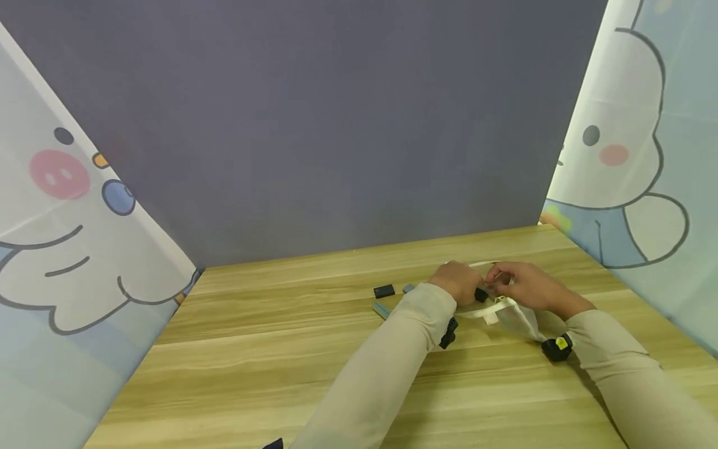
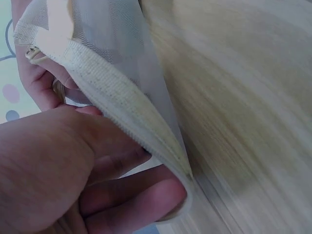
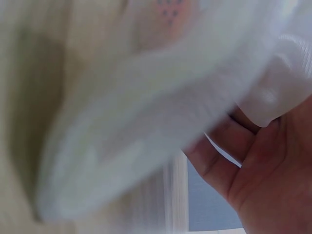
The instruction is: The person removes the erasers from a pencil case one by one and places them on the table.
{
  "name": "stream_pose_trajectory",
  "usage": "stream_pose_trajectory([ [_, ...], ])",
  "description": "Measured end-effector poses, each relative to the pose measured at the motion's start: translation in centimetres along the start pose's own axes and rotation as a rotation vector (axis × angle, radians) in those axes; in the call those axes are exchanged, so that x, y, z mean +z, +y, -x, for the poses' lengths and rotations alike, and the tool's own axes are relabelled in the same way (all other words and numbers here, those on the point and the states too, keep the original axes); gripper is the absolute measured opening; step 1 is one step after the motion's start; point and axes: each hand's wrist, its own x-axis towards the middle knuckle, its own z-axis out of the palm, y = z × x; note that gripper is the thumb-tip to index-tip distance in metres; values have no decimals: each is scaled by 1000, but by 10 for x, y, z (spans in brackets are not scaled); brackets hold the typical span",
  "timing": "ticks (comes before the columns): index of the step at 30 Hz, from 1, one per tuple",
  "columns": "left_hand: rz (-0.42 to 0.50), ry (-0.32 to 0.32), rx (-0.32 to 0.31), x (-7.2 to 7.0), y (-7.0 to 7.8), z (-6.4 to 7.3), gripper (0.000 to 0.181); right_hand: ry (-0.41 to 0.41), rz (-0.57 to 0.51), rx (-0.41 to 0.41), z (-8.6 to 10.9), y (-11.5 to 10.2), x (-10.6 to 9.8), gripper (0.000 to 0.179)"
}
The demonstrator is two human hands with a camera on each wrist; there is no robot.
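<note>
A white mesh zip pouch (image 1: 521, 321) is between my hands at the right of the table, its woven edge band (image 2: 112, 87) bowed outward. My left hand (image 1: 457, 282) holds the pouch at its opening, with fingers curled against the inside of the band in the left wrist view. On the far side, my right hand (image 1: 527, 284) pinches the pouch near its upper edge; the fingertips are partly hidden. A small black object (image 1: 480, 294) shows between the hands; its kind is unclear. The right wrist view shows blurred pouch fabric (image 3: 146, 112) in front of the right palm (image 3: 273, 170).
Left of my left hand lie a small black block (image 1: 384, 291), a small grey-blue piece (image 1: 408, 288) and a longer grey-blue bar (image 1: 381, 310), partly behind the sleeve. A grey panel (image 1: 336, 137) rises behind the wooden table (image 1: 252, 355). Printed cloths hang at both sides.
</note>
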Motion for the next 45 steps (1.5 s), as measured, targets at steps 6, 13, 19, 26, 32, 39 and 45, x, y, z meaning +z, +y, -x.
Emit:
stream_pose_trajectory([
  [6,18,7,8,-3,-1,0,20,4,-16,-5,0,-3,-2,9],
  [13,10,3,6,0,0,1,7,-11,-23,4,0,-4,-1,8],
  [19,-32,31,17,6,3,4,19,-19,-29,11,1,-5,4,7],
  [26,-25,50,17,10,4,6,15,-27,-39,8,1,-5,5,8],
  [32,11,56,63,8,0,4,13,-18,-26,13,2,-5,0,8],
  [39,10,39,85,11,1,4,22,-21,-43,1,1,-4,2,10],
  [45,-108,91,128,13,5,4,20,-25,-53,24,2,-5,0,8],
])
